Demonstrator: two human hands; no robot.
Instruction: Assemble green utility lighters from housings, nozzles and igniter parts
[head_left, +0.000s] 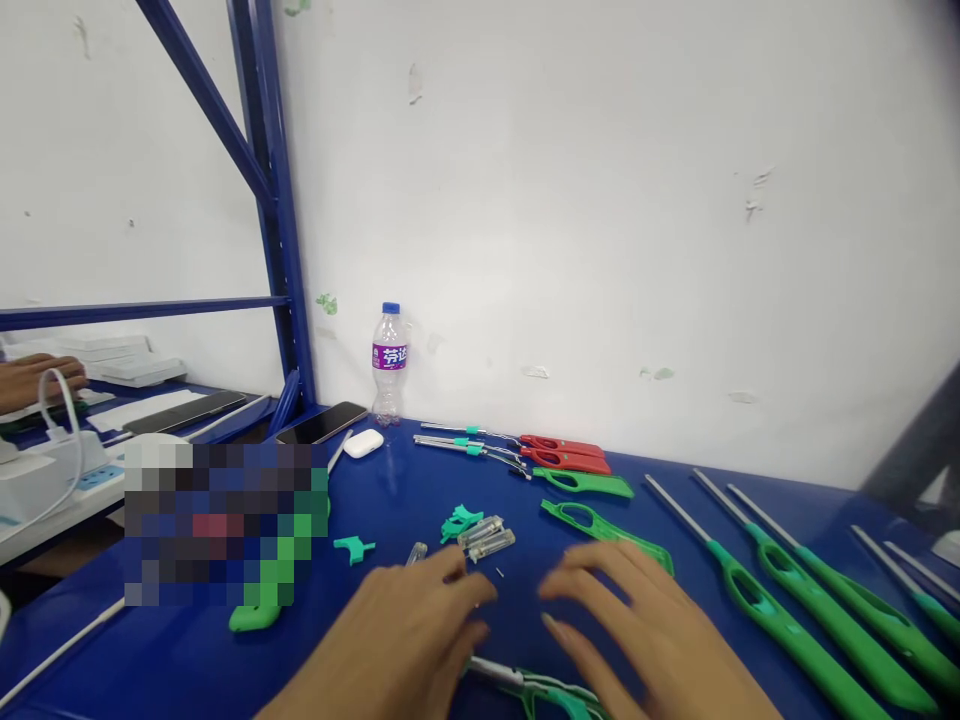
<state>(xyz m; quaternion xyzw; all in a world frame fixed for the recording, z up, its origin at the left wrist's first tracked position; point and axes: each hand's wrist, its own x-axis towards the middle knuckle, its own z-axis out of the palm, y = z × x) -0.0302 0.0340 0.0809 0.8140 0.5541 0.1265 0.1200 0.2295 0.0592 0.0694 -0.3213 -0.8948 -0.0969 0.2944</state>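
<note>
My left hand (397, 630) is bent over the blue table, its thumb and forefinger apart, beside a metal tube (495, 672). The tube leads into a partly hidden green lighter casing (551, 695) with wires, lying between my hands. My right hand (637, 615) is over the casing's right side, fingers spread and slightly blurred. Just beyond lie clear fuel tanks (491, 543), teal triggers (460, 522) and a tiny pin (499, 572). Another teal piece (354, 548) lies to the left. A green casing half (577, 515) is behind my right hand.
Several long green lighters (795, 625) lie at right. Red casings (566, 458) with wired tubes line the back. A bottle (389, 370), white case (364, 443) and phone (322, 424) stand or lie near the wall. A pixelated patch covers the left side. Another person's hand (41, 380) is far left.
</note>
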